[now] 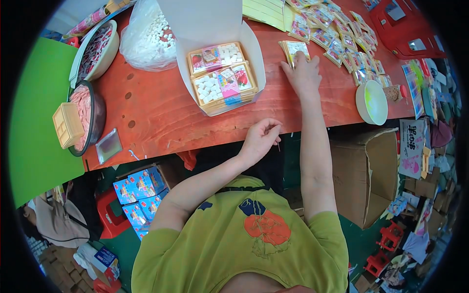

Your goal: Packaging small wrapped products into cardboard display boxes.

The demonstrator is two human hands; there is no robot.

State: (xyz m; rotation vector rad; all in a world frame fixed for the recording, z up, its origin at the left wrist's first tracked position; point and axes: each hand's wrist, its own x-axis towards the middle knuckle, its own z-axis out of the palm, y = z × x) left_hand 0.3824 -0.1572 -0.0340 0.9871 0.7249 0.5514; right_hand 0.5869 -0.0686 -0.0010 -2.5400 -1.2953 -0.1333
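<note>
Red tabletop (161, 107) bore a white box (205, 19). Right of it, the right hand (305, 78) spread over packets (298, 47), grip unclear; pinching their edges seemed best. Below-right of it, the left hand (260, 140) curled, contents unseen.

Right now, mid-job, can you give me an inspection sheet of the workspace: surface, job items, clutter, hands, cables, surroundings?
Surface: red wooden table, marked with dark round spots.
Job's things: open white box, two packs visible inside; small packets at the right hand.
Clutter: clear bag of white pieces, piled packets, pale bowl, red-capped jar.
Hands: right hand's fingers reach the small packets, grip unclear; left hand curled by the near edge, contents unclear.
Cables: nothing seen.
Surroundings: cardboard box, blue boxes, red stools.
</note>
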